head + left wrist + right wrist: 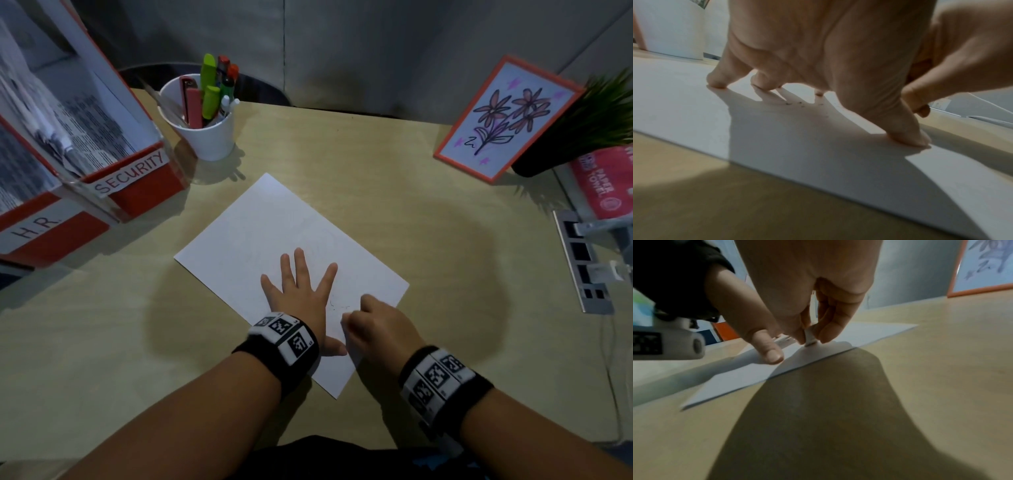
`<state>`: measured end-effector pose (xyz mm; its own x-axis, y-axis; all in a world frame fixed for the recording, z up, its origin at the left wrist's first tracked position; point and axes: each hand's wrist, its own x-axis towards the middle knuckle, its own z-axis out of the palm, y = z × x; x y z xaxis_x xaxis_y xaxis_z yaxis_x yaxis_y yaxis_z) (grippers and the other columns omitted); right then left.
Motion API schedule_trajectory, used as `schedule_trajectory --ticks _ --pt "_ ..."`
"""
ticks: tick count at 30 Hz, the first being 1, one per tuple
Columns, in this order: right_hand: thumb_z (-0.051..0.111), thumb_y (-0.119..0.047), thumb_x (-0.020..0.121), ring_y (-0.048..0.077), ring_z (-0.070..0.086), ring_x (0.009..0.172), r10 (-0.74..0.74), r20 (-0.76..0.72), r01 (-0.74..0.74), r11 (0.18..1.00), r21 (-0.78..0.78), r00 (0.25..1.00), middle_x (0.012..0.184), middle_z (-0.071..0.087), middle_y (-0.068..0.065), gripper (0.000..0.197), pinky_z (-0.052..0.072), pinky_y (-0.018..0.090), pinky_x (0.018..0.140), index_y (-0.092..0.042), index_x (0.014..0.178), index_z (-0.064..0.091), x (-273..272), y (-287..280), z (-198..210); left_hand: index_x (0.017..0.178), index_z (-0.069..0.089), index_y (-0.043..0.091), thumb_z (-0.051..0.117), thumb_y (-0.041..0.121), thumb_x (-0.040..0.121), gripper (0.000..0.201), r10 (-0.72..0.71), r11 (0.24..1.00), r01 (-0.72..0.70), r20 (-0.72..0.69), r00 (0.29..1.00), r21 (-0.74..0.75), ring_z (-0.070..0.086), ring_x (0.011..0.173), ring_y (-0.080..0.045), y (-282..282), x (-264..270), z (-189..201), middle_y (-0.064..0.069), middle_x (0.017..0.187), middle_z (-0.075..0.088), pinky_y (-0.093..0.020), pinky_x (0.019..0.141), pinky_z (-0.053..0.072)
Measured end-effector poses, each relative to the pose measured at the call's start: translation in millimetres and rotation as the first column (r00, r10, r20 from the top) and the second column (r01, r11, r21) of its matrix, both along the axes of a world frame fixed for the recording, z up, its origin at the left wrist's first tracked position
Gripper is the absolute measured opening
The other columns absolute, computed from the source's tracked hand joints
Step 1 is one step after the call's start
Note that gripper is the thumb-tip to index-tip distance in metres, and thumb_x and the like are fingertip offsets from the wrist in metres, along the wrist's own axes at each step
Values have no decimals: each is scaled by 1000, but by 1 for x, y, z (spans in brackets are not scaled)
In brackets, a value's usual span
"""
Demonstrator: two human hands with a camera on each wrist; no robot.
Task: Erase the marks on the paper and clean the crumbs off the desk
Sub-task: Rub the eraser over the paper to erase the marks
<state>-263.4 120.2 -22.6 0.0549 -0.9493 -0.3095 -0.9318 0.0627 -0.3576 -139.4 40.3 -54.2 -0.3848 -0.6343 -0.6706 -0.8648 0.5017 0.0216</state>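
A white sheet of paper (274, 240) lies at an angle on the wooden desk (428, 222). My left hand (301, 291) presses flat on its near half with fingers spread; its fingertips (716, 81) bear on the sheet (684, 100). My right hand (373, 322) sits just right of it and pinches a small white eraser (809, 335) between thumb and fingers, its tip on the paper (869, 332) near the right edge. Faint pencil marks and dark crumbs (337, 306) lie between the two hands. Crumbs (797, 104) also show by the left fingers.
A white cup of pens and markers (202, 113) stands at the back left, beside red and white file boxes (85, 164). A framed flower drawing (503, 120), a potted plant (596, 120) and a paper towel pack (599, 185) stand at the back right. A power strip (582, 263) lies at the right edge.
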Motion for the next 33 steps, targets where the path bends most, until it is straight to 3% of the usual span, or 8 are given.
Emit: schedule_trajectory --ticks 6,13,15,18,21,23,30,33 --pt "64 -23 84 24 47 55 -114 -11 112 989 -97 993 69 42 1 19 35 27 50 -10 69 65 -25 -48 -14 139 -37 35 63 84 56 140 3 1000 -3 15 1000 -5 -30 135 -50 0 -1 -1 -25 143 -44 -72 106 2" --pt "55 -29 88 16 43 62 -9 52 8 1000 19 999 72 42 -4 20 31 21 50 -16 75 62 5 0 -2 140 -37 33 59 86 58 137 -10 1000 10 -10 1000 -4 -30 135 -51 -1 1 -2 -27 143 -43 -73 106 2" --pt "58 -26 86 21 45 58 -31 25 32 999 -25 999 71 43 0 21 37 27 51 -11 73 63 -3 -23 -10 140 -37 33 60 85 58 137 -11 1000 11 -3 1000 -5 -30 135 -51 0 1 -1 -27 143 -42 -72 106 3" --pt "61 -23 86 20 41 55 -121 6 121 985 -120 993 70 40 0 21 32 27 51 -9 71 64 -14 -49 -17 139 -38 33 61 84 57 139 -8 1000 8 -1 1000 -7 -30 136 -51 0 1 -1 -26 143 -43 -72 106 3" --pt "55 -28 89 14 43 60 -83 33 85 995 -55 996 73 43 -5 20 37 24 53 -15 74 61 4 -23 -13 138 -41 26 60 85 58 141 -1 1000 1 -5 1000 -15 -28 136 -50 0 2 -2 -27 144 -42 -71 107 4" --pt "60 -27 85 13 41 58 -17 71 19 999 -25 997 72 43 -6 16 30 19 49 -17 74 62 15 -1 -7 139 -40 18 58 84 60 142 -3 999 4 8 1000 -37 -27 137 -50 0 2 -3 -27 146 -39 -71 107 5" --pt "60 -23 88 28 48 58 -115 33 117 989 -90 993 74 46 8 24 29 28 55 -5 71 63 -12 -69 -19 140 -37 19 62 85 55 147 18 1000 -18 33 999 -7 -28 137 -49 -1 -1 -1 -24 145 -42 -70 108 4" --pt "58 -27 89 23 44 60 -125 42 128 990 -65 991 74 42 3 25 33 29 55 -8 73 61 -9 -49 -15 139 -39 19 63 85 54 148 1 1000 -1 35 999 3 -29 137 -48 -2 1 -1 -24 145 -42 -70 108 3"
